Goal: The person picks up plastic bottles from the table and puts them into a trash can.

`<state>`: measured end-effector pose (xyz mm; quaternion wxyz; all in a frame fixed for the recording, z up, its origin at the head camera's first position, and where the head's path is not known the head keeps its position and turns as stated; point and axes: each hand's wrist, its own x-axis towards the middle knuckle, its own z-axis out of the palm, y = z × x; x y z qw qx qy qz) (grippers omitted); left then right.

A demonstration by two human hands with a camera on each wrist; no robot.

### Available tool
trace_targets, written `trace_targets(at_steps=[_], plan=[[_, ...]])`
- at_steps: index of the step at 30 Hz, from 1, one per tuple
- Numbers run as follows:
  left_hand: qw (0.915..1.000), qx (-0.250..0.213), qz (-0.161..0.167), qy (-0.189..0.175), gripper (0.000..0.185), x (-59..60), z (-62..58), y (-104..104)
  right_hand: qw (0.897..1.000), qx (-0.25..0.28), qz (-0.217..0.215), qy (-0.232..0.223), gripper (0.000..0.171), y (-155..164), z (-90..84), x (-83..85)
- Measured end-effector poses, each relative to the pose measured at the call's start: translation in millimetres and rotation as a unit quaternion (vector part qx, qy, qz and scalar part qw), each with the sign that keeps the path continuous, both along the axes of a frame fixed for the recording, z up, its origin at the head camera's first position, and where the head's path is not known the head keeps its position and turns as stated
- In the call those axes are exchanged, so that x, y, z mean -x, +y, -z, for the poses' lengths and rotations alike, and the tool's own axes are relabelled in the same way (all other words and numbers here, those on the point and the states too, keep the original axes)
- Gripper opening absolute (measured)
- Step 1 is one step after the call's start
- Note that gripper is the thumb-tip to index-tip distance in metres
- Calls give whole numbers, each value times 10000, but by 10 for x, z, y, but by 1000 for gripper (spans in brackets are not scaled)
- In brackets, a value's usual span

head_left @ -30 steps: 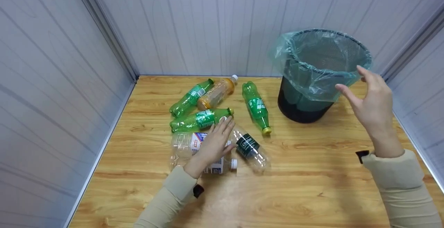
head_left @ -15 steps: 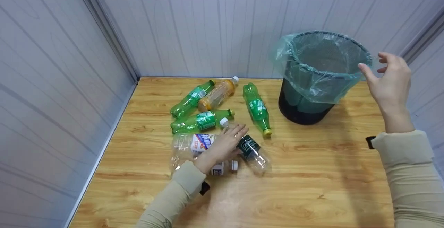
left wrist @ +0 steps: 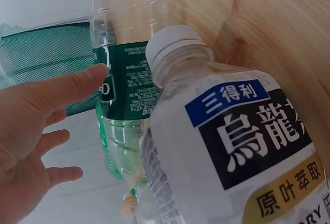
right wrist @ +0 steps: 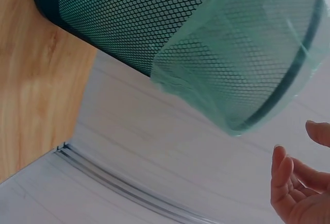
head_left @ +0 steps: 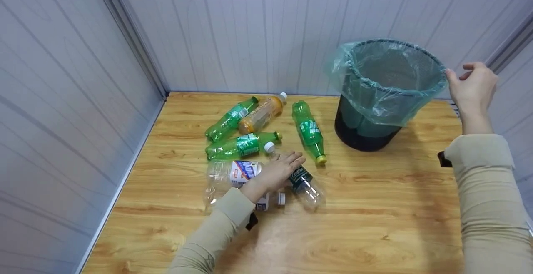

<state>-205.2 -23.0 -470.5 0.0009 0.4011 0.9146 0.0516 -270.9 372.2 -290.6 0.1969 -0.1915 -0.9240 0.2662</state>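
A person's two arms in beige sleeves reach over a wooden table (head_left: pixel 374 232) set in a corner of pale panelled walls.

Nearest, at about 7 o'clock on the table, the left hand (head_left: pixel 278 170) lies with fingers straight and slightly spread across a heap of lying bottles. Its fingertips touch a clear bottle with a dark green label (head_left: pixel 300 178), which points toward 5 o'clock. The wrist view shows a finger against that label, not wrapped round it. Just under the wrist lie two more clear bottles: an oolong tea bottle with a white cap (left wrist: pixel 227 147) and a clear bottle with a blue and white label (head_left: pixel 227 170).

These bottles look empty, so they are probably very light, thin-walled and easily dented, and likely to roll or skid on the smooth wood. The labelled middle seems the surest place to grasp the dark-labelled one.

Farther back, around 10 to 12 o'clock, lie three green soda bottles (head_left: pixel 242 145) (head_left: pixel 230 118) (head_left: pixel 308 129) and an orange drink bottle (head_left: pixel 262 113), close together.

At 2 o'clock stands a black mesh waste bin (head_left: pixel 362 134) lined with a thin green plastic bag (head_left: pixel 387 99) folded over its rim. The right hand (head_left: pixel 474 86) is at the bin's right edge, fingers loosely curled and apart. Whether it touches the rim cannot be told; it grips nothing visible.
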Motion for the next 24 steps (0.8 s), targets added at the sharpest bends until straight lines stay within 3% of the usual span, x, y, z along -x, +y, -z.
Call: trace_targets(at_steps=[13, 24], plan=[[9976, 537, 101, -421, 88, 72, 26, 82, 9934, 772, -101, -841, 70, 89, 34, 204], [9903, 1312, 447, -104, 88, 102, 79, 192, 9815, 1531, -129, -1140, 66, 80, 129, 287]])
